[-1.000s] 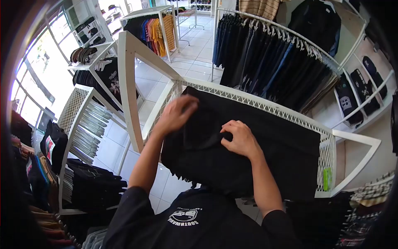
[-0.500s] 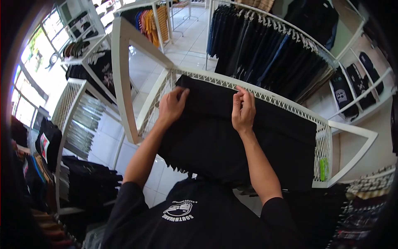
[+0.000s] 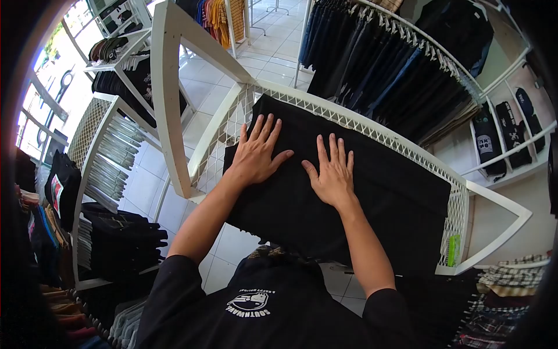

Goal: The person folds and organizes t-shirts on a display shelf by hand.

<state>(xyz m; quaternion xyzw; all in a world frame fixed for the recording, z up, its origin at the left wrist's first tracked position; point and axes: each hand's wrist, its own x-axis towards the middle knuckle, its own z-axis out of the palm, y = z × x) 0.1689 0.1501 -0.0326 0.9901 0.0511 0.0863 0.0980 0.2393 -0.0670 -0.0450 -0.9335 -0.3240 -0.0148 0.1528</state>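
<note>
A black cloth [image 3: 395, 203] lies spread over a white wire-mesh rack top [image 3: 372, 125]. My left hand [image 3: 258, 152] rests flat on its upper left part, fingers spread. To the right of it, my right hand [image 3: 332, 173] lies palm down on the same cloth, its fingers apart and the thumb pointing toward my left hand. The two hands do not touch. Neither hand grips anything.
A bright green object [image 3: 454, 250] lies at the rack's right end. White frame bars [image 3: 168, 104] rise at its left. Dark trousers [image 3: 383, 70] hang on a rail beyond. Clear hangers [image 3: 116, 168] are at the left, and folded clothes [image 3: 513, 125] fill a shelf at right.
My hands, earlier with curled fingers near the cloth's far edge, have opened flat onto it. My right hand has come nearer to me, and the view has shifted a little.
</note>
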